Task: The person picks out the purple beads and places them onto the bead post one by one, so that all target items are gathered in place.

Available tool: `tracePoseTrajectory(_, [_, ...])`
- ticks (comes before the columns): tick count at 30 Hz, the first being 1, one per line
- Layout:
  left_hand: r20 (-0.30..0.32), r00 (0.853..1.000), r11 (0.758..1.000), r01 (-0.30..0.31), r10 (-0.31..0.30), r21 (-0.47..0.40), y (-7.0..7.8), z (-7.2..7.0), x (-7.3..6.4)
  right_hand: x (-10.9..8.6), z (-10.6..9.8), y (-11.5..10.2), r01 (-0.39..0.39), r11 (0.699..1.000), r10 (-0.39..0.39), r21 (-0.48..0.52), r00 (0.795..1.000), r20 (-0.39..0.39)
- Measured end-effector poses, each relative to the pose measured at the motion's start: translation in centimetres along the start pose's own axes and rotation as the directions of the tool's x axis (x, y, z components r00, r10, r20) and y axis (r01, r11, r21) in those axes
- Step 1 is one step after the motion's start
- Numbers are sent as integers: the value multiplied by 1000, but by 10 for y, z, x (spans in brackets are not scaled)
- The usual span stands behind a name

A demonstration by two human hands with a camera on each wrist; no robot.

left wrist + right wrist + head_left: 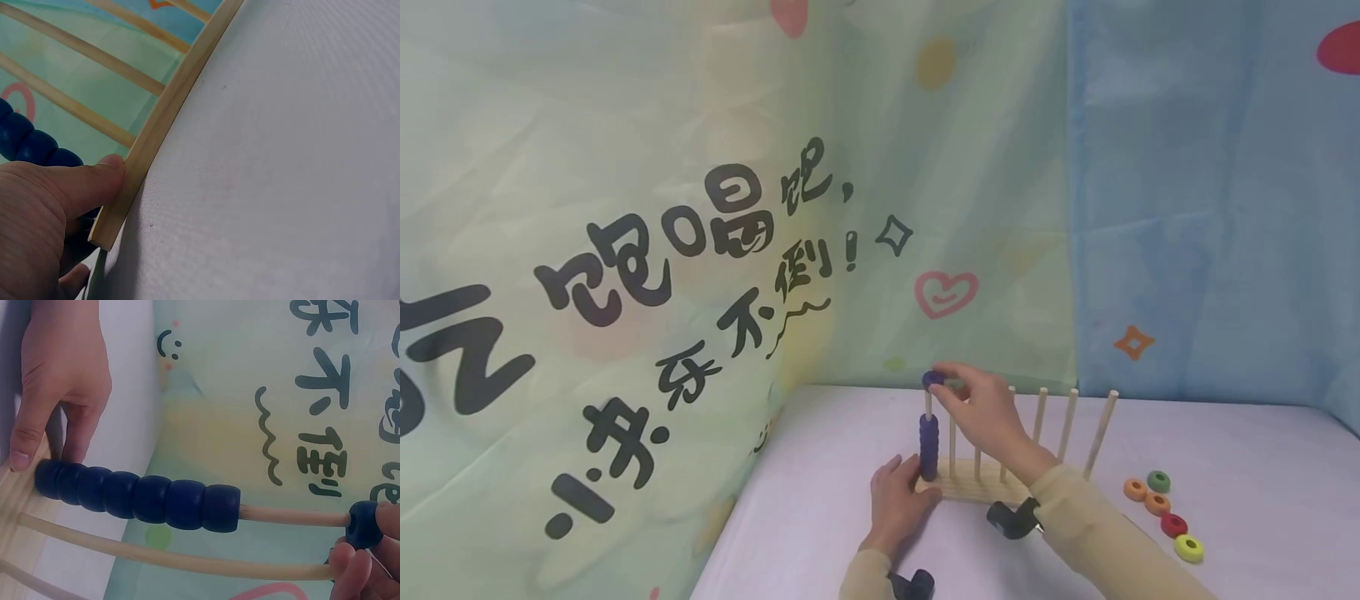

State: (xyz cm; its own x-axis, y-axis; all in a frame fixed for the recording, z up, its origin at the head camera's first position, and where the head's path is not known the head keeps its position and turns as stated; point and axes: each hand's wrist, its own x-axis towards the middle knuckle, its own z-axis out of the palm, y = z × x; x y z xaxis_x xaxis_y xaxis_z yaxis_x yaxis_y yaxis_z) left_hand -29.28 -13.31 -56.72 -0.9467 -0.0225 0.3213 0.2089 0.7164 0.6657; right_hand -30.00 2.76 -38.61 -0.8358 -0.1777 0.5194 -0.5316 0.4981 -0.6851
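A wooden peg stand (970,492) has a row of upright pegs on its base. On its leftmost peg sits a stack of dark blue-purple beads (150,499). My right hand (988,414) pinches one more bead (365,525) of that colour between thumb and fingers, at the tip of this same peg, well above the stack. At the left end of the base, my left hand (898,497) grips the wood, its thumb (94,182) on the front edge and the other fingers partly hidden behind. The remaining pegs (94,56) carry no beads where they show.
Loose beads lie on the table to the right of the stand: a green one (1158,481), two orange ones (1135,489), a red one (1174,525) and a yellow one (1189,547). A printed curtain (955,208) hangs behind and along the left of the white tabletop (1262,467).
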Motion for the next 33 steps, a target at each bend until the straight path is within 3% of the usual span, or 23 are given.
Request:
tracePoseTrajectory(10, [-5, 1000, 1000, -6, 6, 3, 1, 2, 1, 3, 6, 3, 16, 999, -17, -43, 999, -27])
tracePoseTrajectory(21, [5, 1000, 1000, 4, -4, -5, 5, 5, 0, -1, 4, 7, -31, 998, 31, -47, 999, -16])
tracePoseTrajectory(27, [-4, 1000, 1000, -21, 21, 14, 2, 5, 1, -4, 3, 8, -36, 999, 35, -35, 999, -17])
tracePoseTrajectory(33, [-38, 997, 997, -68, 69, 37, -5, 0, -1, -12, -6, 8, 13, 1000, -13, 3, 999, -42])
